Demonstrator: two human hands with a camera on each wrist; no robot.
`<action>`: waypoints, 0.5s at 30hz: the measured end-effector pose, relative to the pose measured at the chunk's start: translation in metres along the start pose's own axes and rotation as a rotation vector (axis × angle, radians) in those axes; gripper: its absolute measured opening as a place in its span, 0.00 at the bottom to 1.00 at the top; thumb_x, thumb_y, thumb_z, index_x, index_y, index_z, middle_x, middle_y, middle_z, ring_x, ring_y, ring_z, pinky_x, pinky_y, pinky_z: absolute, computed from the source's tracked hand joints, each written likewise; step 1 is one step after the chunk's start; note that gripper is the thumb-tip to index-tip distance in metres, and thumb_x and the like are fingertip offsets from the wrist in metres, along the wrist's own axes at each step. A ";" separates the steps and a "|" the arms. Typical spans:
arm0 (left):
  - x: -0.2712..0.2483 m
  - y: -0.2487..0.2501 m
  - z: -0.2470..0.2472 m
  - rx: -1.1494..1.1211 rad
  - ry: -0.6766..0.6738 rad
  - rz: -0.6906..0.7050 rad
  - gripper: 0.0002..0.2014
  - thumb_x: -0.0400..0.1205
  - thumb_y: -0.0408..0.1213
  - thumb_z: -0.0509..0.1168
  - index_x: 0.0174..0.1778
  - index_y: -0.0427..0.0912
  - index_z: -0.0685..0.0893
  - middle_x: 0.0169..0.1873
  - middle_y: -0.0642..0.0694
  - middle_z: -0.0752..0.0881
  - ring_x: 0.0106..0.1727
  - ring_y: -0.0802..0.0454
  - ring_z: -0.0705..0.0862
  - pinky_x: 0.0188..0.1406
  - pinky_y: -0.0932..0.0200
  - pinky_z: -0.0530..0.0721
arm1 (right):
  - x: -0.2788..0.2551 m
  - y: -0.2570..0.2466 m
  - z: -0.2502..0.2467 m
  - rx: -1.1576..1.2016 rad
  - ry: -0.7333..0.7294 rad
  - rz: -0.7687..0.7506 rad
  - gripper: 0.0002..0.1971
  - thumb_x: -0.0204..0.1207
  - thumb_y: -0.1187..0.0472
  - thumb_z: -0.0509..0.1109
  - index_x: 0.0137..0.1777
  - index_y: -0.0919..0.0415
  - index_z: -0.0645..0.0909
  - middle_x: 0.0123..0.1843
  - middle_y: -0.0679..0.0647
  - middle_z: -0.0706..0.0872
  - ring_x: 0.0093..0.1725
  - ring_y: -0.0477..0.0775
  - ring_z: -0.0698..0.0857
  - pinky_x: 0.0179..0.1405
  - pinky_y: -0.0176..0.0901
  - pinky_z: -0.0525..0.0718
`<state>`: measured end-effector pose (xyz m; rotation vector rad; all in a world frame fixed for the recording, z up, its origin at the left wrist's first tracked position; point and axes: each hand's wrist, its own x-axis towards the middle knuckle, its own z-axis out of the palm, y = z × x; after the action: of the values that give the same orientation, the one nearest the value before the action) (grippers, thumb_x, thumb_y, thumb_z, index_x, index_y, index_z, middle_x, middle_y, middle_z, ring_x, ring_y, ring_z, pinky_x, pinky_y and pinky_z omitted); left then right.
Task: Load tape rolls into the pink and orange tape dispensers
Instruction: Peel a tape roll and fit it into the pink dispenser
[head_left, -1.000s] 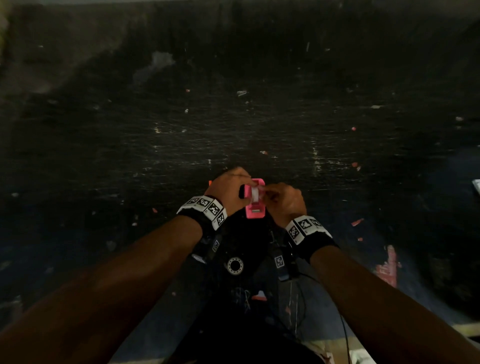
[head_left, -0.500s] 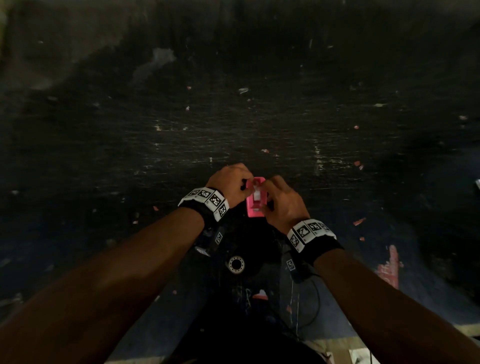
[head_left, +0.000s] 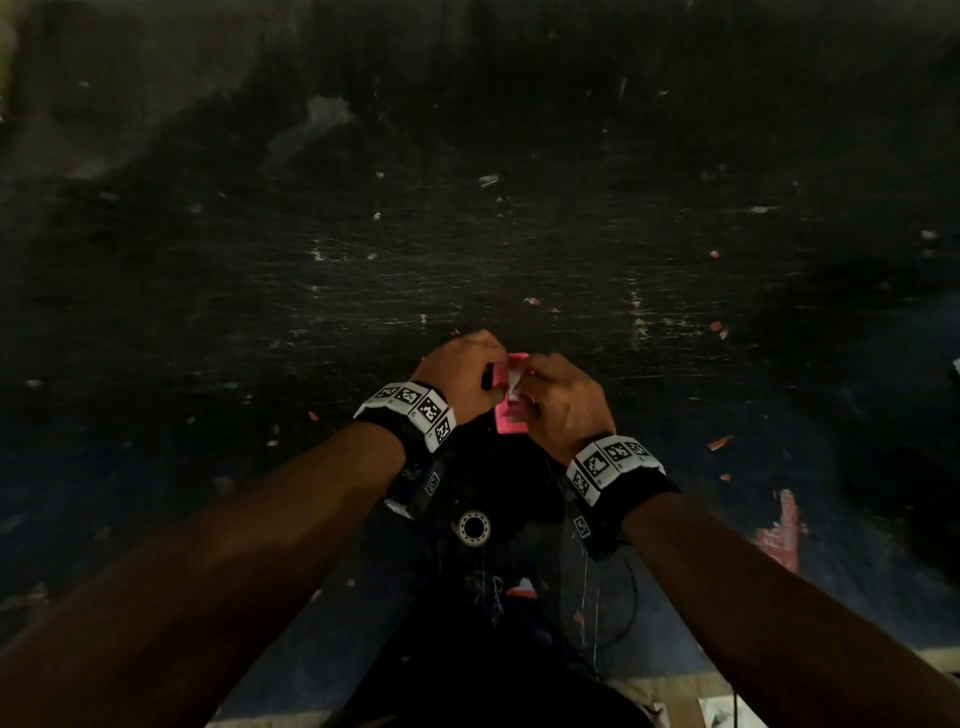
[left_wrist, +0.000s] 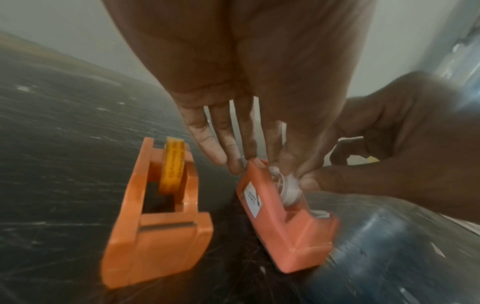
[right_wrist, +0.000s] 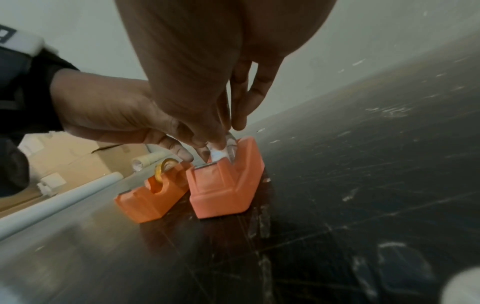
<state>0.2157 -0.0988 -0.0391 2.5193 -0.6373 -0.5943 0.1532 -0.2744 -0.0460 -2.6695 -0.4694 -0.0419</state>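
Since a second ago, our right hand (head_left: 563, 402) has been closing in over the pink plastic tape dispenser (head_left: 508, 415), now covering more of its right side.

From the head view, we are working near the close edge of the scratched, dark table (head_left: 519, 234), which is stretching wide and open ahead and to both sides. Our left hand (head_left: 460, 376) is touching the dispenser's left wall. One clear tape roll with a white core (head_left: 472, 528) is lying flat between our wrists.

From the left wrist, our left fingers (left_wrist: 215, 148) are reaching out straight, their tips resting on the pink dispenser (left_wrist: 283, 218) at its rear top edge. Our right fingertips (left_wrist: 306, 181) are pinching the white-cored tape roll (left_wrist: 289, 189) sitting in its slot. Just beside it, apart, the orange plastic wedge-shaped dispenser (left_wrist: 155, 236) is already carrying a yellow-cored roll (left_wrist: 172, 164), its metal cutter facing us.

From the right wrist, the pink dispenser (right_wrist: 226, 185) is showing a smooth, blocky front; our right thumb and fingers (right_wrist: 207, 144) are curling onto the glossy roll (right_wrist: 221, 152).
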 end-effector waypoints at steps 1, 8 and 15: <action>-0.002 -0.001 0.001 -0.001 -0.007 -0.001 0.16 0.77 0.46 0.74 0.60 0.47 0.88 0.64 0.50 0.83 0.57 0.51 0.85 0.58 0.45 0.87 | -0.001 -0.001 -0.001 0.003 0.005 -0.014 0.03 0.67 0.68 0.78 0.40 0.64 0.88 0.53 0.59 0.90 0.46 0.63 0.88 0.37 0.52 0.89; -0.011 -0.001 0.004 0.000 -0.017 0.025 0.30 0.73 0.51 0.78 0.70 0.48 0.83 0.71 0.52 0.79 0.63 0.50 0.85 0.61 0.51 0.85 | -0.008 -0.004 0.004 0.046 -0.005 0.073 0.12 0.69 0.67 0.77 0.53 0.64 0.88 0.50 0.59 0.91 0.48 0.64 0.89 0.39 0.50 0.88; -0.019 0.003 0.005 0.090 -0.050 0.016 0.46 0.63 0.58 0.82 0.77 0.50 0.74 0.77 0.52 0.73 0.74 0.48 0.78 0.68 0.48 0.82 | -0.012 -0.007 0.006 0.056 0.003 0.107 0.04 0.69 0.67 0.77 0.43 0.61 0.87 0.46 0.57 0.90 0.45 0.62 0.88 0.38 0.48 0.85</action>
<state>0.1965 -0.0927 -0.0361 2.5874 -0.7165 -0.6382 0.1394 -0.2700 -0.0496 -2.6351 -0.3217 -0.0008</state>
